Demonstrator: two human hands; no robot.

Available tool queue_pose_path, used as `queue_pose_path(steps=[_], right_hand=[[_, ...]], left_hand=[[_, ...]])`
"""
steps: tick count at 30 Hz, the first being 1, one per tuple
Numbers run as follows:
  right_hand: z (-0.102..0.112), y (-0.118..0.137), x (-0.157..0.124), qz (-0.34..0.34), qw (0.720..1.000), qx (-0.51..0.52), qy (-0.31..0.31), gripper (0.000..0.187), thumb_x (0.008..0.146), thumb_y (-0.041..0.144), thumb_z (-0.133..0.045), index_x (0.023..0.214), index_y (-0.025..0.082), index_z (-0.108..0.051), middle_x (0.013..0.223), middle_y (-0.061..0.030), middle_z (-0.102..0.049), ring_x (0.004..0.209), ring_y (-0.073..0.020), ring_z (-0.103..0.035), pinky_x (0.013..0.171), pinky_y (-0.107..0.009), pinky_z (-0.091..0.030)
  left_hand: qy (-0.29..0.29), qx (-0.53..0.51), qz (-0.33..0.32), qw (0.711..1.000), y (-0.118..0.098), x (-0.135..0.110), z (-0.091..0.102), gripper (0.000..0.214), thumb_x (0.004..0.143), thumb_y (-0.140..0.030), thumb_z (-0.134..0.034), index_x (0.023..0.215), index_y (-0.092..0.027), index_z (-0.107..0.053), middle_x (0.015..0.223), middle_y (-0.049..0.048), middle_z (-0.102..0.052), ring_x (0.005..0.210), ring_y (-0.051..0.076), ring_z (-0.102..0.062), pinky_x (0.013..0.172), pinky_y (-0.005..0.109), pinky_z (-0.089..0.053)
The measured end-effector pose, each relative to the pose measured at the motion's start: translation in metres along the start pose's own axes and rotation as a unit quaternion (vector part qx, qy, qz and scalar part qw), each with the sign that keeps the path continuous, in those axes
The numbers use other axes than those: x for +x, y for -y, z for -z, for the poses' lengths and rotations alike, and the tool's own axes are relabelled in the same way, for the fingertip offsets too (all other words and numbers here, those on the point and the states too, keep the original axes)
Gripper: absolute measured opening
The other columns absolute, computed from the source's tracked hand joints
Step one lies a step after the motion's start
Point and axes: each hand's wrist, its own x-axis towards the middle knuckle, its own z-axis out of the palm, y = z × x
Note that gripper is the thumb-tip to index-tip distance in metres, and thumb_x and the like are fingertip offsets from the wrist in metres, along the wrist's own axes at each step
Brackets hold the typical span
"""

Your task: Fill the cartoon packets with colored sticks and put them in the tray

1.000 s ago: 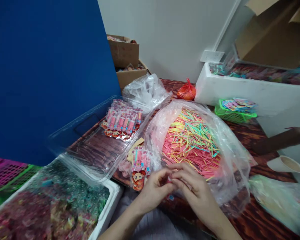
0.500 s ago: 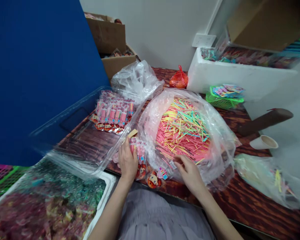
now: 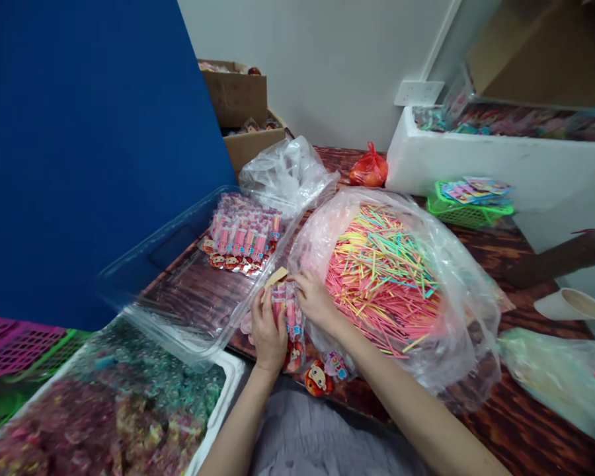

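Note:
My left hand [image 3: 268,328] and my right hand [image 3: 315,299] both close on a small stack of clear packets of pink sticks [image 3: 288,313] at the table's near edge. Each packet bears a cartoon-face card. A loose packet with a cartoon face [image 3: 318,378] lies just below the stack. To the right, a big clear bag [image 3: 456,311] lies open, full of pink, yellow and green sticks [image 3: 381,271]. To the left, a clear plastic tray [image 3: 149,264] holds a row of finished packets [image 3: 242,235].
A white foam box of wrapped sweets [image 3: 104,416] stands at front left beside a blue board [image 3: 79,145]. At the back are cardboard boxes [image 3: 235,99], a crumpled clear bag [image 3: 285,172], a red bag [image 3: 369,168], a white foam box [image 3: 480,158] and a green basket [image 3: 469,211]. A paper cup [image 3: 570,305] lies right.
My hands parted, a cartoon-face packet dropped at the table's edge. My left hand went to the packet stack; then my right hand came over from the bag to join it.

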Motion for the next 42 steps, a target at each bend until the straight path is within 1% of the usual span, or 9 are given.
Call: queue_pose_path(steps=[4,11,15,19,24,28,33,38,42], right_hand=[[-0.019,-0.012,0.023,-0.014,0.999,0.004,0.048,0.038,0.075,-0.006,-0.043,0.093,0.018,-0.067,0.097,-0.0057,-0.059,0.103,-0.0206,-0.052,0.092,-0.034,-0.041],[-0.025,-0.031,0.033,-0.09,0.991,0.066,0.068,0.035,0.063,-0.005,-0.046,0.08,0.019,-0.067,0.092,-0.0035,-0.062,0.101,-0.0212,-0.056,0.094,-0.035,-0.041],[-0.035,-0.037,0.045,-0.124,0.986,0.075,0.086,0.031,0.059,-0.005,-0.046,0.07,0.018,-0.064,0.078,-0.0002,-0.063,0.085,-0.0182,-0.06,0.079,-0.029,-0.045],[-0.04,-0.037,0.053,-0.135,0.981,0.083,0.109,0.028,0.061,-0.005,-0.047,0.068,0.016,-0.064,0.069,0.0012,-0.062,0.068,-0.0158,-0.059,0.064,-0.026,-0.045],[-0.026,-0.024,0.04,-0.088,0.991,0.058,0.085,0.032,0.068,-0.004,-0.046,0.075,0.018,-0.069,0.086,-0.003,-0.061,0.094,-0.0196,-0.057,0.085,-0.031,-0.042],[-0.022,-0.012,0.026,-0.035,0.998,-0.008,0.048,0.031,0.076,0.0,-0.046,0.08,0.019,-0.069,0.093,-0.0055,-0.059,0.1,-0.0207,-0.053,0.09,-0.033,-0.04],[-0.03,-0.003,0.022,-0.076,0.995,-0.039,0.047,0.029,0.078,0.001,-0.048,0.087,0.019,-0.069,0.094,-0.005,-0.061,0.098,-0.0198,-0.054,0.087,-0.03,-0.042],[-0.029,0.002,0.02,-0.105,0.993,-0.039,0.024,0.024,0.082,0.004,-0.05,0.09,0.018,-0.068,0.098,-0.0059,-0.062,0.099,-0.0204,-0.054,0.087,-0.03,-0.041],[-0.029,0.003,0.021,-0.109,0.991,-0.049,0.058,0.02,0.082,0.007,-0.053,0.084,0.019,-0.069,0.094,-0.0065,-0.062,0.097,-0.0226,-0.053,0.085,-0.032,-0.041]], left_hand=[[0.001,-0.009,0.003,1.0,-0.001,0.0,0.001,0.051,0.094,-0.025,-0.052,0.143,-0.019,-0.04,0.138,0.0175,-0.045,0.132,0.028,-0.045,0.108,0.046,-0.041],[0.011,-0.013,0.004,1.0,0.0,0.001,0.002,0.051,0.093,-0.023,-0.053,0.142,-0.019,-0.041,0.137,0.0176,-0.046,0.13,0.029,-0.045,0.106,0.048,-0.042],[0.014,-0.016,0.004,1.0,0.0,0.001,0.002,0.049,0.093,-0.023,-0.054,0.14,-0.019,-0.043,0.137,0.0176,-0.046,0.13,0.028,-0.045,0.106,0.048,-0.042],[0.018,-0.016,0.005,1.0,0.002,-0.001,0.002,0.048,0.094,-0.023,-0.053,0.14,-0.019,-0.043,0.137,0.0178,-0.045,0.13,0.029,-0.045,0.105,0.049,-0.043],[0.018,-0.022,0.005,1.0,0.002,0.0,0.001,0.046,0.094,-0.022,-0.052,0.139,-0.02,-0.044,0.137,0.017,-0.046,0.13,0.028,-0.045,0.106,0.048,-0.042],[0.014,-0.017,0.0,1.0,0.003,0.001,0.002,0.046,0.093,-0.021,-0.053,0.138,-0.019,-0.046,0.135,0.0169,-0.048,0.128,0.028,-0.047,0.105,0.047,-0.043],[0.011,-0.015,-0.01,1.0,0.005,0.003,0.002,0.045,0.092,-0.023,-0.056,0.135,-0.017,-0.049,0.136,0.018,-0.047,0.129,0.029,-0.047,0.106,0.046,-0.041],[0.017,-0.016,-0.01,1.0,0.004,0.004,0.0,0.043,0.092,-0.024,-0.055,0.135,-0.019,-0.05,0.138,0.0164,-0.046,0.13,0.029,-0.046,0.107,0.048,-0.04],[0.016,-0.012,-0.01,1.0,0.004,0.003,0.0,0.042,0.093,-0.025,-0.053,0.135,-0.02,-0.05,0.137,0.0161,-0.047,0.129,0.029,-0.046,0.106,0.048,-0.041]])
